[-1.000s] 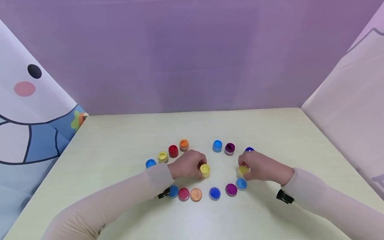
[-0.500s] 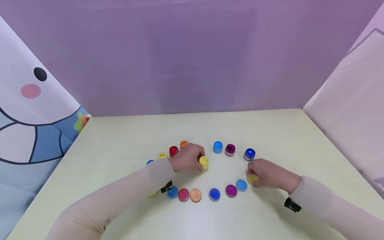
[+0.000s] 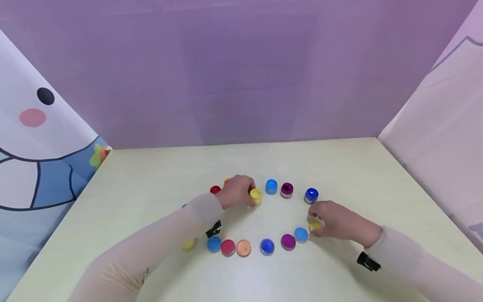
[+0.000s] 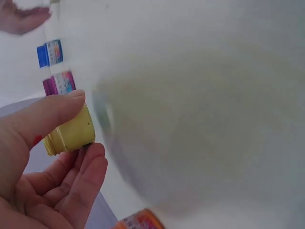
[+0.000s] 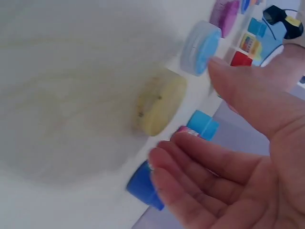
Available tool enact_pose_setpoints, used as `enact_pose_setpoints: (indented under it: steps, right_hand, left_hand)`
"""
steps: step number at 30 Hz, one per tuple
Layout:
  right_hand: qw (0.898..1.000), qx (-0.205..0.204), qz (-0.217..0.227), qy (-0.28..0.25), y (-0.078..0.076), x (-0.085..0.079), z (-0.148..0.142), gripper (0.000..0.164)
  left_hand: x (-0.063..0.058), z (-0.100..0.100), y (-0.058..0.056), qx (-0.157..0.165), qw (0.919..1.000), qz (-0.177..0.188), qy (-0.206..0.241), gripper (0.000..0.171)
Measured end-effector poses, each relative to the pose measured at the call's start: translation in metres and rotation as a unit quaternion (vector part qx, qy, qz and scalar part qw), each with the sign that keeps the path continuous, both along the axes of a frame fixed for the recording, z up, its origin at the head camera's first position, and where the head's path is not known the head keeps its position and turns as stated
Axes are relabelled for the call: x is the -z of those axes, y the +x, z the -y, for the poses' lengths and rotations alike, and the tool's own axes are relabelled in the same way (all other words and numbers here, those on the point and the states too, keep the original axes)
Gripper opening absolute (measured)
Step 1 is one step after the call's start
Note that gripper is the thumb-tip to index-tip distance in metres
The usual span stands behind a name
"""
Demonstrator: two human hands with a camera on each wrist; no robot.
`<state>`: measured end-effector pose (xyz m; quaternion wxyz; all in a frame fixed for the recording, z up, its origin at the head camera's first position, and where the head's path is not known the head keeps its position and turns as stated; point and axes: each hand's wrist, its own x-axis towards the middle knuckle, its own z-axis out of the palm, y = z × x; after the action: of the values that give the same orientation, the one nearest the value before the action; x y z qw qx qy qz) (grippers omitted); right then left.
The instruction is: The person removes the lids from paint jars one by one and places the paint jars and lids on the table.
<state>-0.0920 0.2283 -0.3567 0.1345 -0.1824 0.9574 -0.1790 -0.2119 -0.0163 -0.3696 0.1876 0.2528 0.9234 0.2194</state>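
Observation:
My left hand (image 3: 237, 191) pinches a small open yellow paint jar (image 3: 255, 196) between thumb and fingers. The left wrist view shows this yellow jar (image 4: 74, 130) lying sideways in the picture, the thumb across it. On the table beside my right hand (image 3: 336, 221) is a yellow lid (image 3: 315, 227). In the right wrist view, thumb and fingers are spread apart around the yellow lid (image 5: 163, 102), with a gap to it. An orange jar (image 3: 227, 181) and a red jar (image 3: 215, 189) show partly behind my left hand.
Light blue (image 3: 271, 187), purple (image 3: 286, 190) and dark blue (image 3: 311, 195) open jars stand in the back row. Nearer lie several lids: light blue (image 3: 301, 235), purple (image 3: 288, 242), blue (image 3: 267, 247), orange (image 3: 243, 248) and red (image 3: 228, 248). My left forearm covers some jars.
My left hand has carried the yellow jar away from me, toward the back row. My right hand has moved right, set down the yellow lid and loosened its fingers from it.

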Motion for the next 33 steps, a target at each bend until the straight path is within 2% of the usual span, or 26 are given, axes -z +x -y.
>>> enact_pose_setpoints:
  steps: [4,10,15,20,24,28,33]
  right_hand:
    - [0.999,-0.019,-0.032,-0.004,-0.010,-0.006,0.010,0.035]
    - [0.998,-0.041,-0.033,-0.025,-0.031,-0.014,0.039,0.032]
    - [0.996,-0.049,-0.050,-0.049,-0.052,-0.008,0.063,0.028]
    - [0.995,-0.031,-0.071,-0.067,-0.069,0.001,0.084,0.024]
    - [0.996,-0.006,-0.042,-0.080,-0.071,0.006,0.093,0.020]
    - [0.997,-0.001,-0.013,-0.079,-0.068,0.013,0.093,0.025]
    - [0.997,0.004,-0.014,-0.077,-0.070,0.017,0.088,0.026]
  left_hand:
    - [0.005,0.000,0.004,0.013,0.9998,0.013,-0.001,0.029]
    - [0.008,0.000,0.006,0.009,0.9999,0.011,-0.001,0.030]
    - [0.010,0.000,0.005,0.010,0.9999,0.008,-0.005,0.030]
    - [0.008,-0.002,0.003,0.018,0.9998,-0.002,0.002,0.029]
    - [0.012,-0.005,0.006,0.022,0.9997,0.001,0.012,0.031]
    - [0.018,-0.010,0.014,0.026,0.9995,0.003,0.019,0.034]
    - [0.020,-0.015,0.015,0.029,0.9992,0.002,0.028,0.034]
